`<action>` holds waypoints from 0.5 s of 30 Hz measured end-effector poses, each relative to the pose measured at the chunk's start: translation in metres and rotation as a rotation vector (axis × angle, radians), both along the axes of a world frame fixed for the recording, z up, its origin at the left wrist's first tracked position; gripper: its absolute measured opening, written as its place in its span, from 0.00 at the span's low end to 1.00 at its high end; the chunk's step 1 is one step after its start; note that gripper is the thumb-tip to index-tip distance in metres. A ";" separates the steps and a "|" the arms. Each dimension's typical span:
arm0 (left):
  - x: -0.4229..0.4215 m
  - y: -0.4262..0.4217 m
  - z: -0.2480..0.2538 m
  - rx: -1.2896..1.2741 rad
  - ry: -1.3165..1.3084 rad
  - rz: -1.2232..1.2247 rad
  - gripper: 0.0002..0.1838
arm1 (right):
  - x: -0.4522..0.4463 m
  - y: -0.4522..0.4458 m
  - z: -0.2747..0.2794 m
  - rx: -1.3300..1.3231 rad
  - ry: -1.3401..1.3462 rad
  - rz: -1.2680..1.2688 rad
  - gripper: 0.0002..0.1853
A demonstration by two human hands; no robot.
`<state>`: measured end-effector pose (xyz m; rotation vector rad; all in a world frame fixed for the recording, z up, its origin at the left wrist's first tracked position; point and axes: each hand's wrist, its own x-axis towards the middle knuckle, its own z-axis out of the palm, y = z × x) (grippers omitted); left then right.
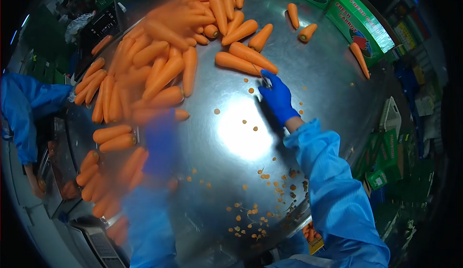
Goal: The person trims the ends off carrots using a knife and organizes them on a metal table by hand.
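Right hand [278, 96] at a pair of carrots [236, 63] near the middle of a steel tabletop [202, 137]

The two hands, both in blue gloves, are well apart. The right hand's fingers are curled around a thin metal tool [264, 79], right at the near ends of the pair of carrots, which lie side by side between the tabletop's centre and its far edge. The left hand [160, 140] is over the left half and badly blurred; it seems to be among carrots there, but I cannot tell whether it grips one.

A large carrot heap [164, 77] spreads from the far edge down the left side, and more carrots lie along the left edge towards the near left corner. Small orange discs [251, 90] dot the steel beside the right hand, and a denser scatter of trimmings [263, 218] lies by the near edge. At the far right corner stands a green carton [359, 22] printed with the words "FRESH CARROT"; a single carrot [360, 58] lies just beside it. Beyond the left edge shows a co-worker's blue sleeve [29, 99].
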<state>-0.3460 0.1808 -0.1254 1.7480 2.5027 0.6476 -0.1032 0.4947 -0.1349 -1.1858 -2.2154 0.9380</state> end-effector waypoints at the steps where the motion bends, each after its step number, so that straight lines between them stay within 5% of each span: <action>1: 0.001 0.000 0.002 -0.012 0.067 -0.006 0.47 | -0.012 0.007 -0.003 0.043 -0.061 -0.011 0.28; 4: 0.002 0.007 -0.005 -0.076 0.008 0.074 0.44 | -0.032 0.011 -0.002 0.171 -0.243 -0.093 0.27; 10: -0.008 0.016 -0.019 0.129 0.238 0.014 0.40 | -0.024 0.004 -0.008 0.119 -0.135 -0.036 0.23; 15: -0.029 0.008 -0.052 0.015 0.079 -0.007 0.37 | -0.013 -0.007 0.003 0.053 -0.159 0.020 0.24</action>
